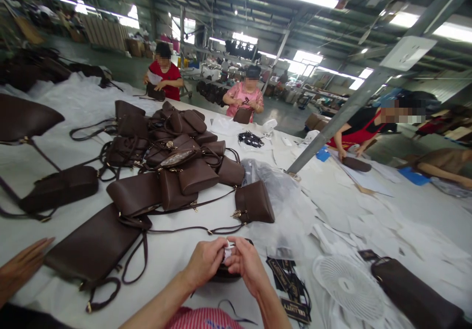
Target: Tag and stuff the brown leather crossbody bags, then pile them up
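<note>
My left hand (205,261) and my right hand (248,262) meet close to my body, fingers closed in a pinch. Between their fingertips is a small crumpled white piece (229,251), perhaps paper or plastic film; its exact kind does not show. Below them lies a dark brown bag (225,275), mostly covered by the hands. To the right of my right hand is a pile of black hang tags (291,287) with gold lettering and black cords. Just beyond the hands, another brown bag (254,202) with a gold-coloured charm leans on clear plastic.
A heap of brown handbags (177,147) with straps spreads over the white table. A white fan (346,284) and a dark bag (416,289) lie at right. A metal post (328,132) rises from the table. Another person's hand (25,267) reaches in at left; co-workers stand across.
</note>
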A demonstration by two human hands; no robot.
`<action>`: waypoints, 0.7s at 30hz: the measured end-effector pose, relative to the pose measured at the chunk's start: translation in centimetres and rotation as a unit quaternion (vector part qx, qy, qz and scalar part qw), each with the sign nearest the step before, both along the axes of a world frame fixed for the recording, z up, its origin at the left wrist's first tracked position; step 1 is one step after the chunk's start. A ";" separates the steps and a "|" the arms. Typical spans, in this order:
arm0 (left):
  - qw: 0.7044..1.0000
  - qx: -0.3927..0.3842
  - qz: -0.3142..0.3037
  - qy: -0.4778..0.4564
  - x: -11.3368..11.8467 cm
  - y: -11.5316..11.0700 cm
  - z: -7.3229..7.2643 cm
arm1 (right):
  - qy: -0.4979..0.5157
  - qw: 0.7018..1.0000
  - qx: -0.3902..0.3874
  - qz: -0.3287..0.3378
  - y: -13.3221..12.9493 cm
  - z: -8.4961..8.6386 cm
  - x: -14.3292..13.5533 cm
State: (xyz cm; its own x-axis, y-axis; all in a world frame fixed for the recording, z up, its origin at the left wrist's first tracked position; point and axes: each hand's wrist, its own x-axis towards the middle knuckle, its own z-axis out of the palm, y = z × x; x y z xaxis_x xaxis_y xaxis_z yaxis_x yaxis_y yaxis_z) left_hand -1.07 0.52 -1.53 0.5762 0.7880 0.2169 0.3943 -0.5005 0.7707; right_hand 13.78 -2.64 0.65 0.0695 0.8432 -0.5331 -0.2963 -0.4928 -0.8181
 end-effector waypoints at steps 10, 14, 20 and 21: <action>0.997 -0.028 -0.064 0.015 0.0 1.2 2.0 | -0.453 0.840 0.292 0.064 2.9 2.7 1.8; 0.990 -0.048 -0.125 0.034 -0.8 1.6 3.4 | -0.418 0.869 0.263 0.008 3.5 3.1 1.8; 0.978 -0.043 -0.200 0.039 -1.4 2.9 3.7 | -0.408 0.875 0.260 -0.010 3.5 3.6 2.2; 0.977 -0.051 -0.203 0.039 -1.5 3.3 3.6 | -0.394 0.884 0.252 -0.005 3.5 3.6 2.3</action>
